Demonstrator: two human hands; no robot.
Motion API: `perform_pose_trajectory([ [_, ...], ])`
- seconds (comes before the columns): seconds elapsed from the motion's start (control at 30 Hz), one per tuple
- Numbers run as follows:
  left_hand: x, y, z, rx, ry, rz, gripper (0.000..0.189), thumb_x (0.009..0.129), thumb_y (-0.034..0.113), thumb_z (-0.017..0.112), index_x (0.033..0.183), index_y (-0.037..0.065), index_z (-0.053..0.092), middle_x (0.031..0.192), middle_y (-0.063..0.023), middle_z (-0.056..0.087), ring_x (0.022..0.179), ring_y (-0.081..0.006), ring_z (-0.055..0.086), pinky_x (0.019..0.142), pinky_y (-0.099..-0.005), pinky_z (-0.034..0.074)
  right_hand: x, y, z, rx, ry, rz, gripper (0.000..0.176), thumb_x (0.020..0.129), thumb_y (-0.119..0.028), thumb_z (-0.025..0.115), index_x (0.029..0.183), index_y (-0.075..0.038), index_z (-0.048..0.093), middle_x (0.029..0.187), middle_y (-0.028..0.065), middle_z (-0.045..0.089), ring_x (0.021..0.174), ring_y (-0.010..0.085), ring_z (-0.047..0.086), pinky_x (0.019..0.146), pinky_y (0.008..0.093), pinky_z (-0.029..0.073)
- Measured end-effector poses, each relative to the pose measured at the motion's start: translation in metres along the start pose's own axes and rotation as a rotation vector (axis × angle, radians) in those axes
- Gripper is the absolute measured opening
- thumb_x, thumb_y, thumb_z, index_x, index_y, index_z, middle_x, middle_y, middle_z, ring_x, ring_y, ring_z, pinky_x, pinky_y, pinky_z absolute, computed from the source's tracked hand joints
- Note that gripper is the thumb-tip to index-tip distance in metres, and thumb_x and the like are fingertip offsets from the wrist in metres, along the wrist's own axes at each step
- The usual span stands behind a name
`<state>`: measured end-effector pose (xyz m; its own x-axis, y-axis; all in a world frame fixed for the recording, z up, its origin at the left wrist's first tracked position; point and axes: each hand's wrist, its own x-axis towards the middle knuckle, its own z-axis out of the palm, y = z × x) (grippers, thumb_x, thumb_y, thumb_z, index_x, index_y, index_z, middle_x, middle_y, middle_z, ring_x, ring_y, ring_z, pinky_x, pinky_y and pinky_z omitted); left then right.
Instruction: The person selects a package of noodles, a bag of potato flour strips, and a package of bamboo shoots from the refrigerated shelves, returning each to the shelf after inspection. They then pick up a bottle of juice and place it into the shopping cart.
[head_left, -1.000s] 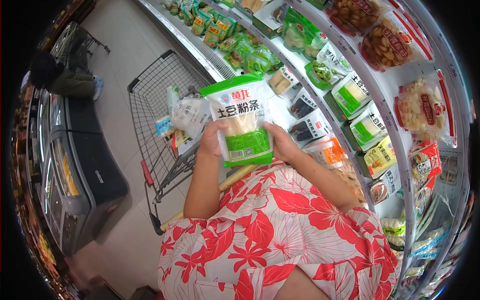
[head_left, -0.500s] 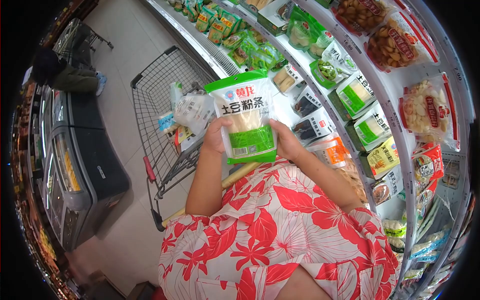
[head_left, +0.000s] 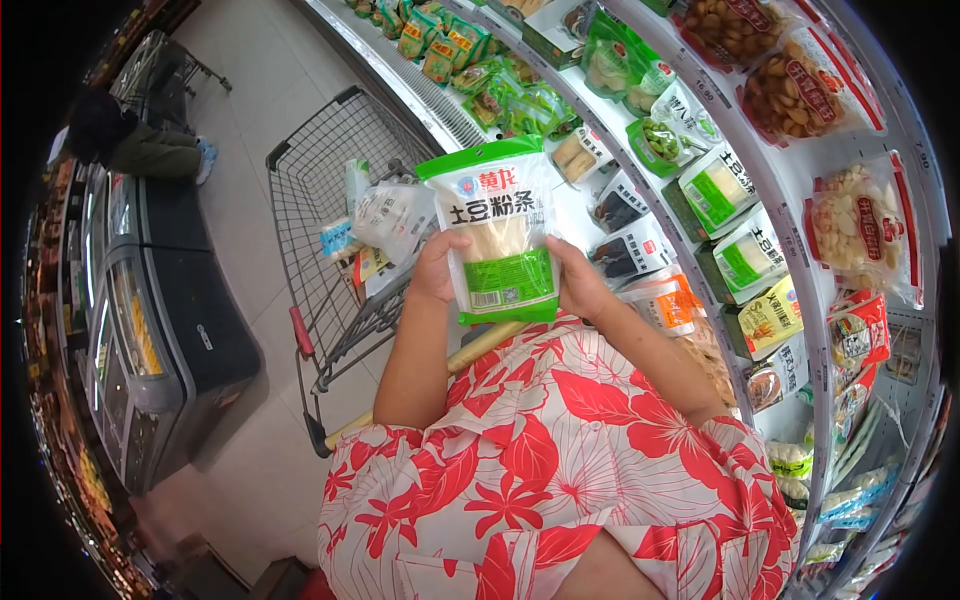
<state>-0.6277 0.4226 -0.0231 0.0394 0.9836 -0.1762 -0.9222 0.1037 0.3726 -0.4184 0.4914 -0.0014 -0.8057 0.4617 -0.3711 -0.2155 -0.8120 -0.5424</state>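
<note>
A green and white bag of potato noodles (head_left: 508, 232) is held upright in front of me, its printed front and clear window facing me. My left hand (head_left: 436, 268) is closed on the bag's left edge, the thumb lying on the front. On the opposite edge, my right hand (head_left: 578, 277) grips the same bag, its fingers mostly hidden behind. Just beyond the left hand is a wire shopping cart (head_left: 300, 200) containing a clear plastic bag of goods (head_left: 392, 215) and several other packets.
A refrigerated shelf (head_left: 595, 110) with packaged foods runs along my right. Similar noodle bags (head_left: 748, 255) stand on it. Chest freezers (head_left: 200, 340) line the left side of the aisle. Near them at the far left is another person (head_left: 150, 150), beside another cart (head_left: 165, 75).
The view has shifted very slightly. Both hands keep the noodle bag in nearly the same place.
</note>
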Motion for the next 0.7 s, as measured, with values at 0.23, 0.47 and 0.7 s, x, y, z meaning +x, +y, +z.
perform_pose_trajectory([
  [0.23, 0.0009, -0.0002, -0.001, 0.015, 0.008, 0.014, 0.053, 0.076, 0.005, 0.052, 0.129, -0.003, 0.046, 0.119, -0.0183, 0.06, 0.106, -0.0298, 0.062, 0.094, -0.0411, 0.05, 0.001, 0.0007, -0.0023, 0.0, -0.004, 0.005, 0.056, 0.095, -0.038, 0.051, 0.135, 0.001, 0.041, 0.131, 0.0168, 0.053, 0.118, 0.0268, 0.055, 0.102, 0.041, 0.043],
  [0.47, 0.0003, 0.0003, -0.0011, 0.022, 0.022, 0.012, 0.056, 0.074, 0.004, 0.051, 0.13, -0.002, 0.046, 0.12, -0.0177, 0.059, 0.108, -0.0298, 0.06, 0.095, -0.0413, 0.049, 0.002, 0.0015, -0.0053, -0.002, -0.009, 0.019, 0.057, 0.095, -0.037, 0.051, 0.136, 0.001, 0.04, 0.131, 0.0172, 0.053, 0.118, 0.0272, 0.055, 0.103, 0.0417, 0.042],
  [0.7, 0.0009, -0.0001, -0.0019, 0.035, -0.01, 0.021, 0.061, 0.07, 0.002, 0.052, 0.131, -0.002, 0.045, 0.12, -0.0174, 0.059, 0.108, -0.0301, 0.06, 0.096, -0.0404, 0.049, 0.0003, -0.0009, 0.0036, 0.056, 0.029, 0.001, 0.045, 0.097, -0.031, 0.049, 0.125, 0.004, 0.049, 0.118, 0.0166, 0.061, 0.105, 0.0241, 0.063, 0.092, 0.0379, 0.051],
])
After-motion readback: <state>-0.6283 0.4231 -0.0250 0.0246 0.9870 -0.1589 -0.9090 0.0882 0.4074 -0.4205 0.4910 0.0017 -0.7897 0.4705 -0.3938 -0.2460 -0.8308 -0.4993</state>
